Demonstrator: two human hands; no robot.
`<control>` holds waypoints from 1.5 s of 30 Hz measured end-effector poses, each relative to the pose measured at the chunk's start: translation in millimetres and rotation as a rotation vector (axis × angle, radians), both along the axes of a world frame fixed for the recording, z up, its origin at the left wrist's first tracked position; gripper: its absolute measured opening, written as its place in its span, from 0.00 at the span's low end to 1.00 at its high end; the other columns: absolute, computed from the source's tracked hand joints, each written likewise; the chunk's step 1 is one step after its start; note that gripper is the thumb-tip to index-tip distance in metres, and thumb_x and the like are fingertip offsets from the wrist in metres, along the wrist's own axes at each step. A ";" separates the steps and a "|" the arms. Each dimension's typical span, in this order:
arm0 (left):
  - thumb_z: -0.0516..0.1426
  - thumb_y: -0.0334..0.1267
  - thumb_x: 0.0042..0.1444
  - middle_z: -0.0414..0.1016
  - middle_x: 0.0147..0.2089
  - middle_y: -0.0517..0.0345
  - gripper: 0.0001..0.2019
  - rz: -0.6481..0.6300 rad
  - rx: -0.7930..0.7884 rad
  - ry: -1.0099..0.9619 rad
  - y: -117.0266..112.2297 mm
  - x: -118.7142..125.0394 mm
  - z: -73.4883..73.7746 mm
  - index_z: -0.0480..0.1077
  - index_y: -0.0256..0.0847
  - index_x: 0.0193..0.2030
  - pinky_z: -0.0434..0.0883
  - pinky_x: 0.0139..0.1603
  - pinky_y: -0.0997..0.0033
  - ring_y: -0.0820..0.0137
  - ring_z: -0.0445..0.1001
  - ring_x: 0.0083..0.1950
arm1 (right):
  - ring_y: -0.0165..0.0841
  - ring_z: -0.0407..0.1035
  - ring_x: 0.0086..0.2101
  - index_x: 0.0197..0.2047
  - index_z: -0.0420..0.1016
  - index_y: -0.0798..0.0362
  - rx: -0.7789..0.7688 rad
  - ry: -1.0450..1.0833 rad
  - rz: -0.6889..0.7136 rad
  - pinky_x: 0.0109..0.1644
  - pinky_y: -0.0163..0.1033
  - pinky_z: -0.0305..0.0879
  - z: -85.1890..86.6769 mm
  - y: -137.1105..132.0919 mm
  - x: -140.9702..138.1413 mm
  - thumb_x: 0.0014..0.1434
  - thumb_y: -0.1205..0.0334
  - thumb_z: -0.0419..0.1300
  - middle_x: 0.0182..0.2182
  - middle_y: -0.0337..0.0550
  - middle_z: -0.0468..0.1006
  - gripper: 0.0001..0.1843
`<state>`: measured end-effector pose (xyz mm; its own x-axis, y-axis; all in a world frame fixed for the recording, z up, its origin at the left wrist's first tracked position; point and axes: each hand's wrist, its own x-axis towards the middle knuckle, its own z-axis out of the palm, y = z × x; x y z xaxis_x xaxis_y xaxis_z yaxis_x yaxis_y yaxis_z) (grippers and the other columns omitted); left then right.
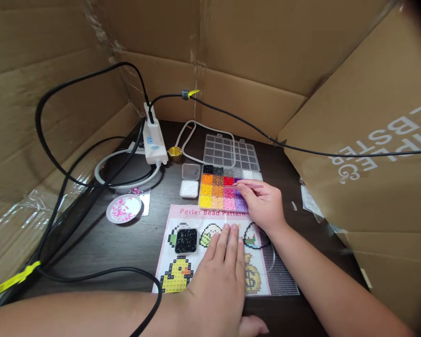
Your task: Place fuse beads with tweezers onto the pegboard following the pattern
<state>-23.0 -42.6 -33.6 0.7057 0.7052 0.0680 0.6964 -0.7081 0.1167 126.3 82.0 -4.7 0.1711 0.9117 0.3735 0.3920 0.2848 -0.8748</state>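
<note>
My left hand [221, 267] lies flat, fingers stretched out, on the Perler bead pattern sheet [166, 224]. Beside its fingers, a small square box of black beads [186, 240] rests on the sheet. My right hand [264, 203] pinches a slim pink stick-like tool [254, 186]; its exact kind is too small to make out. The tool's thin tip is over the bead tray [200, 199], near the red beads [228, 181]. Compartments of yellow, orange, brown, pink, purple, grey and black beads show in the tray. My right hand covers part of its right side.
A white dish of pink and white beads [124, 208] stands at left. Near the tray are a small box of white beads [189, 189] and a gold cup [175, 154]. A power strip [155, 140] and black cables [87, 185] lie left. Cardboard walls [249, 98] surround the table.
</note>
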 end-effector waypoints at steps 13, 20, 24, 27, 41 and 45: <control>0.44 0.77 0.53 0.41 0.77 0.25 0.60 0.026 0.010 -0.027 -3.6 -0.5 0.4 0.49 0.20 0.74 0.38 0.76 0.41 0.38 0.29 0.78 | 0.37 0.81 0.36 0.33 0.85 0.50 -0.007 0.023 0.023 0.44 0.44 0.80 -2.0 -1.0 4.1 0.57 0.60 0.67 0.34 0.44 0.87 0.06; 0.44 0.76 0.54 0.42 0.77 0.25 0.59 0.011 -0.039 0.011 -2.6 -1.1 9.5 0.50 0.20 0.74 0.39 0.77 0.42 0.38 0.32 0.78 | 0.37 0.81 0.36 0.32 0.85 0.50 -0.016 -0.021 0.086 0.43 0.43 0.79 1.4 -3.8 6.8 0.58 0.60 0.66 0.33 0.44 0.87 0.06; 0.44 0.75 0.56 0.42 0.77 0.25 0.58 0.010 -0.061 0.007 -2.6 -2.0 12.9 0.50 0.19 0.74 0.40 0.77 0.42 0.38 0.32 0.78 | 0.37 0.81 0.35 0.32 0.86 0.49 -0.030 -0.041 0.082 0.44 0.43 0.79 2.1 -5.0 8.8 0.57 0.60 0.67 0.33 0.43 0.87 0.05; 0.44 0.75 0.55 0.42 0.77 0.24 0.58 0.007 -0.057 0.004 -3.4 -2.0 12.0 0.50 0.19 0.74 0.41 0.76 0.42 0.37 0.33 0.78 | 0.37 0.81 0.36 0.32 0.86 0.48 -0.039 -0.050 0.086 0.44 0.43 0.79 2.3 -5.1 11.1 0.57 0.59 0.67 0.34 0.43 0.87 0.05; 0.41 0.74 0.58 0.40 0.77 0.27 0.55 0.007 -0.047 -0.024 -1.9 -2.9 11.7 0.51 0.22 0.74 0.40 0.75 0.36 0.38 0.28 0.79 | 0.38 0.81 0.37 0.31 0.86 0.47 -0.069 -0.043 0.091 0.46 0.43 0.79 2.8 -6.4 13.5 0.57 0.59 0.67 0.34 0.42 0.87 0.06; 0.42 0.73 0.58 0.40 0.77 0.25 0.55 -0.004 -0.060 -0.016 -0.9 -2.9 12.6 0.52 0.22 0.74 0.38 0.74 0.32 0.37 0.30 0.78 | 0.38 0.81 0.37 0.31 0.86 0.48 -0.067 -0.045 0.092 0.46 0.44 0.79 0.7 -6.1 14.2 0.57 0.59 0.67 0.34 0.43 0.87 0.05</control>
